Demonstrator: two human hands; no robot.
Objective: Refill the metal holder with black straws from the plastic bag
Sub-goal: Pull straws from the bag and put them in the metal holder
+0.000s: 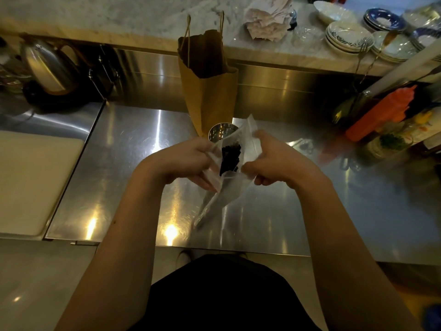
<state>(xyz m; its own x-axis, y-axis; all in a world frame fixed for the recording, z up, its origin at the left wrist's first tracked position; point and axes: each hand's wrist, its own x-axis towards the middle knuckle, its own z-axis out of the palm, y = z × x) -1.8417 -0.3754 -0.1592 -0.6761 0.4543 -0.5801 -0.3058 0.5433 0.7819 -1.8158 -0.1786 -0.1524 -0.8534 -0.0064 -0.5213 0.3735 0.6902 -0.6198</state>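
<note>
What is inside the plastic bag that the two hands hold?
Black straws, their ends visible near the top of the plastic bag. Lower down the blurred plastic hides them, so no count is possible.

Both hands are up over the middle of the counter (pixel 133 168): the left hand (pixel 188 161) holds the left side of the plastic bag (pixel 250 144), the right hand (pixel 274 163) holds its right side, and the straws (pixel 230 158) sit inside it between them. Just behind the bag, the metal holder (pixel 219 132) stands on the counter, with a paper bag (pixel 210 96) upright right behind that. Far left, there's a kettle (pixel 45 68) at the back and a cutting board (pixel 31 182) in front of it. On the right sits a squeeze bottle (pixel 381 113), with plates (pixel 346 37) stacked on the raised shelf (pixel 119 20) behind.
</note>
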